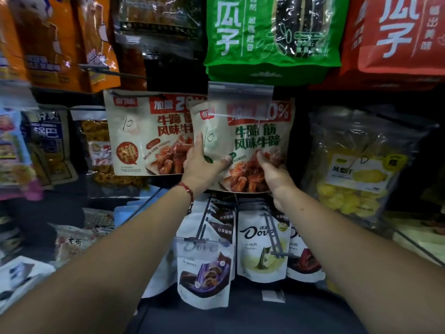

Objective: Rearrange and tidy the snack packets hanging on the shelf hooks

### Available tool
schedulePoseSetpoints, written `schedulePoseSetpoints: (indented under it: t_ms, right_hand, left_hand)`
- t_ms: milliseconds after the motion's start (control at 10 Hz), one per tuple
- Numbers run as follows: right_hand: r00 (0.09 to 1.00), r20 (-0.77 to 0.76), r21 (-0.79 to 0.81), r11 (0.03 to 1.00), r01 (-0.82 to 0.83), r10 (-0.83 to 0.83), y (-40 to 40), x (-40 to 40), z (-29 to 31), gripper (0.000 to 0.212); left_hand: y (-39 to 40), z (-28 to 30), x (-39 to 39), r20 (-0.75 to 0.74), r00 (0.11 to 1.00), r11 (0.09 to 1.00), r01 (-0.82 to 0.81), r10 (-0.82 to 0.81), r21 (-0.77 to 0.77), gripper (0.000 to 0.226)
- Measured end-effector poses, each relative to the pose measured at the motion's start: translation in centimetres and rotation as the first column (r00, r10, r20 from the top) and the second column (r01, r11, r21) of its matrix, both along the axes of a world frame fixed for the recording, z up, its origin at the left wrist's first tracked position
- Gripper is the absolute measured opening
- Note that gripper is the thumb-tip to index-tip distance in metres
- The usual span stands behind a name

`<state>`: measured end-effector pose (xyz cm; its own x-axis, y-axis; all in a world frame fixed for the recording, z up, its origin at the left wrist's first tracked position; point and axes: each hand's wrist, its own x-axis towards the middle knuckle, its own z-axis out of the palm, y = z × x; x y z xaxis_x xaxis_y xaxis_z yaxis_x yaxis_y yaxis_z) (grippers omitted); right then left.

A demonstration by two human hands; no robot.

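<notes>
A beige snack packet with green lettering (255, 138) is up against the shelf hook behind a clear price tag holder (240, 91). My left hand (202, 162) grips its lower left edge, thumb across the front. My right hand (271, 168) holds its lower right part, fingers curled on the front. Just to the left hangs a similar beige packet with red lettering (144, 133), partly covered by the held one.
Green (272, 32) and red (397, 34) seed bags hang above. A clear bag of yellow dried fruit (356, 169) hangs at right. White Dove pouches (262, 249) hang on hooks below. Orange bags (60, 39) and other snacks fill the left.
</notes>
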<state>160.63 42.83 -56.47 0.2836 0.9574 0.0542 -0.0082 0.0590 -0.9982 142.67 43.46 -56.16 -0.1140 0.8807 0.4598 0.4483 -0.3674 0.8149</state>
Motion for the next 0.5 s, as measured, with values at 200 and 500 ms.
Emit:
schedulePoseSetpoints:
  t_ms: [200,500]
  right_hand:
    - [0.99,0.07,-0.022,0.992,0.126,-0.124,0.3,0.9,-1.2,0.094]
    - [0.842,0.54,0.042,0.999,-0.008,-0.016,-6.1,2.0,-1.7,0.09]
  left_hand:
    - [-0.5,-0.9,-0.3,0.036,0.994,0.994,-0.105,0.104,0.029,0.111]
    - [-8.0,-0.6,-2.3,-0.406,0.889,0.977,-0.2,0.213,0.075,0.086]
